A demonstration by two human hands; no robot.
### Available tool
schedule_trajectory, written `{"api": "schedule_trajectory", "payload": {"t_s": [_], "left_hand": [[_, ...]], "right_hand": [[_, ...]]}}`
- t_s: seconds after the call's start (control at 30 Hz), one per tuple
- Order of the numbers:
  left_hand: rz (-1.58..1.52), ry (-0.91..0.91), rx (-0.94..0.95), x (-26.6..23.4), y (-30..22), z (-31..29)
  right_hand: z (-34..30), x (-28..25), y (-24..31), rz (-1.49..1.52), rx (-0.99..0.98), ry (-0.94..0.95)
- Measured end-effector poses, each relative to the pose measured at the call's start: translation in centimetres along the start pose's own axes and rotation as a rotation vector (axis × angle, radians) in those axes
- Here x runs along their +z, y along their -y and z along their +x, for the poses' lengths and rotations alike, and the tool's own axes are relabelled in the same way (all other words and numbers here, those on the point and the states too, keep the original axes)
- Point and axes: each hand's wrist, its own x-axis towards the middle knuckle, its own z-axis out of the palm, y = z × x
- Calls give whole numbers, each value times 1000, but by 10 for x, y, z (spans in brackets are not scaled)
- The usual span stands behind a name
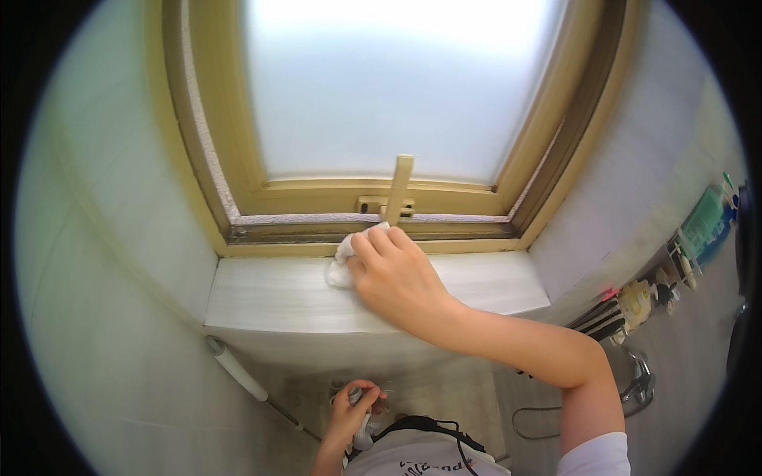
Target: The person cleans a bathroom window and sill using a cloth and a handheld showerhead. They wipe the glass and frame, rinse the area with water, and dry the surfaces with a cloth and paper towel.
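Cloth (342,262), white and crumpled, lies at the back edge of the pale windowsill (262,297), just below the window's yellowish wooden frame (238,186). I note the sill is a light slab with faint grey streaks, set between white walls. A frosted pane (397,87) fills the frame, and an upright wooden handle (398,189) stands at the bottom rail. The track beneath the sash looks dark and grimy. My right hand (394,276) lies on the cloth, fingers (379,242) curled over it and pressing it to the sill. My left hand (353,406) is low, near my chest, closed around a small object I cannot identify. Bottles (710,218) line a shelf at right.
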Motion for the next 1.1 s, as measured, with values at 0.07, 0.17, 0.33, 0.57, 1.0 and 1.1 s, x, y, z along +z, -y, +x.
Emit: {"api": "schedule_trajectory", "payload": {"t_s": [0.07,0.17,0.33,0.57,1.0,1.1], "left_hand": [[33,42,8,7,-2,3],[99,95,21,19,-7,4],[74,70,-25,18,2,-2],[96,-4,-31,-2,-4,8],[121,-72,-32,-3,-16,18],[173,-90,35,13,-15,17]], "right_hand": [[-11,-4,-2,32,8,14],[-19,-12,-2,112,63,19],[-53,-20,-21,134,258,72],[-121,-26,-76,136,547,207],[-78,-26,-17,270,783,298],[-43,-23,43,365,577,69]]}}
